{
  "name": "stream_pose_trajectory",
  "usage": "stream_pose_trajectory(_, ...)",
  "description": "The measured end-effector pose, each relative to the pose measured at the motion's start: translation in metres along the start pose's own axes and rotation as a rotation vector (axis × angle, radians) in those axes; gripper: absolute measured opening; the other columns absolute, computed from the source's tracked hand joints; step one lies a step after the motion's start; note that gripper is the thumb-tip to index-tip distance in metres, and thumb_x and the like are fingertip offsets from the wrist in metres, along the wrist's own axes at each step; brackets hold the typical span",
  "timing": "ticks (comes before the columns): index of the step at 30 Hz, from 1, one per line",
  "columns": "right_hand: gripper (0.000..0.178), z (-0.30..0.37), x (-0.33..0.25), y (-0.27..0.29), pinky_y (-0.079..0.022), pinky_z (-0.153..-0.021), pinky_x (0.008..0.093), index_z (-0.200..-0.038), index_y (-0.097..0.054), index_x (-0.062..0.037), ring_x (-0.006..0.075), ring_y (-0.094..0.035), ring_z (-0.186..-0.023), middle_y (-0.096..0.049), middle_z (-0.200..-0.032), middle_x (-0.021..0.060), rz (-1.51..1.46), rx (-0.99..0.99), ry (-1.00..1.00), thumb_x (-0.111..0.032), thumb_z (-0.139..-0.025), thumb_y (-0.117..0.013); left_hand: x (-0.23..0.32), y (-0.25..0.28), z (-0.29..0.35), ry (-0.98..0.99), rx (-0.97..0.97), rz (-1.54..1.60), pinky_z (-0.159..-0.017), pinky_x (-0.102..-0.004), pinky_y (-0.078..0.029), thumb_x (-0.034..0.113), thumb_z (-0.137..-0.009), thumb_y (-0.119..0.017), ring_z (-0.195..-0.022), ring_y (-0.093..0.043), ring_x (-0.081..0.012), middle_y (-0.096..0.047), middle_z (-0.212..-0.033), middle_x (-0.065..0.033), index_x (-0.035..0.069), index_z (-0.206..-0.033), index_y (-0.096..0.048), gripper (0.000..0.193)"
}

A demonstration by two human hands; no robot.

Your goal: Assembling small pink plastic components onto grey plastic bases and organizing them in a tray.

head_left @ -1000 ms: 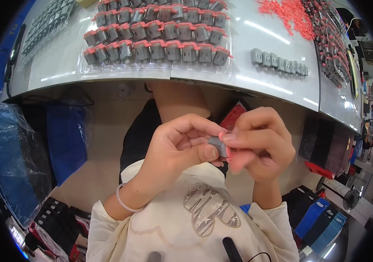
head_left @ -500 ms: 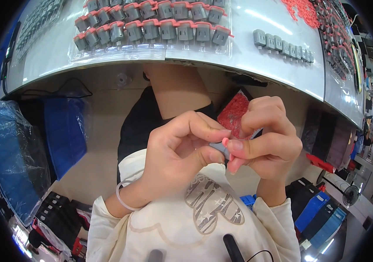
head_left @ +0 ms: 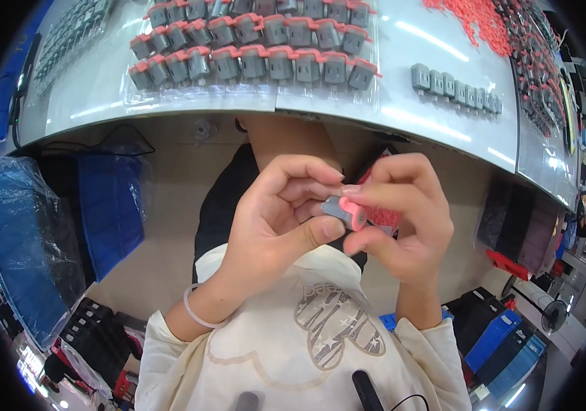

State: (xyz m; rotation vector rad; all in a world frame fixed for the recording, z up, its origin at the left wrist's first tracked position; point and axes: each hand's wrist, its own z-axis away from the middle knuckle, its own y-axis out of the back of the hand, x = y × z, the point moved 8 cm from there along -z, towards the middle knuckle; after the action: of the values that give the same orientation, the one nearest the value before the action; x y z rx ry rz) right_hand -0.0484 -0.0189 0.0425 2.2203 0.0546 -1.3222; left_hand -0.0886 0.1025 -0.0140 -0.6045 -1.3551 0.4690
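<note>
Above my lap, between both hands, is a small grey motor [head_left: 333,208] with a pink plastic cap [head_left: 354,213] at its right end. My left hand [head_left: 276,212] is closed on the grey body, thumb in front and curled fingers behind. My right hand [head_left: 413,212] brackets the pink cap, index finger along its top and thumb at its lower edge. The cap's round end with a small centre point faces right. Parts of the motor are hidden by my fingers.
Across the table [head_left: 224,103], rows of pink-capped motors [head_left: 252,65] lie in a clear tray. Right of them stands a row of uncapped grey motors [head_left: 454,89], with a heap of loose pink pieces [head_left: 474,24] beyond. Blue plastic-wrapped chair backs [head_left: 26,240] stand at the left.
The motor has turned so that its capped end shows. My right thumb and index finger have spread from a tight pinch to either side of the cap. The view has shifted slightly.
</note>
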Motion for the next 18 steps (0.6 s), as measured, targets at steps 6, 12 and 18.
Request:
stream_pose_trajectory(6,0.025,-0.046,-0.021,0.008,-0.044,-0.060,0.0265,-0.086,-0.069,-0.0024,0.0168,-0.055,-0.070,-0.059,-0.079,0.0060,0.126,-0.121,0.099,-0.010,-0.063,-0.077,0.013,0.006,0.000,-0.084,-0.012,-0.169,-0.099,-0.0349,-0.040,0.005,-0.084,-0.063,-0.117,-0.051,-0.0218,-0.054,-0.122,-0.0151,-0.001,-0.136,-0.035,0.059)
stream_pose_trajectory(12,0.021,-0.154,-0.005,0.029,-0.044,-0.072,0.0237,-0.099,-0.065,0.0011,0.0104,-0.056,-0.076,-0.064,-0.085,0.0052,0.281,-0.115,0.085,-0.012,-0.083,-0.063,0.020,0.006,-0.001,-0.035,-0.160,-0.388,-0.094,-0.0359,-0.042,0.019,-0.085,-0.060,-0.110,-0.056,-0.0260,-0.057,-0.118,-0.0195,-0.005,-0.126,-0.045,0.049)
stream_pose_trajectory(18,0.022,-0.245,0.039,0.003,-0.045,-0.061,0.0276,-0.090,-0.061,0.0016,0.0133,-0.058,-0.070,-0.065,-0.080,0.0085,0.350,-0.115,0.049,-0.014,-0.076,-0.068,0.019,0.012,-0.001,-0.020,-0.179,-0.415,-0.090,-0.0338,-0.046,0.011,-0.083,-0.060,-0.102,-0.061,-0.0230,-0.062,-0.108,-0.0165,-0.004,-0.120,-0.051,0.041)
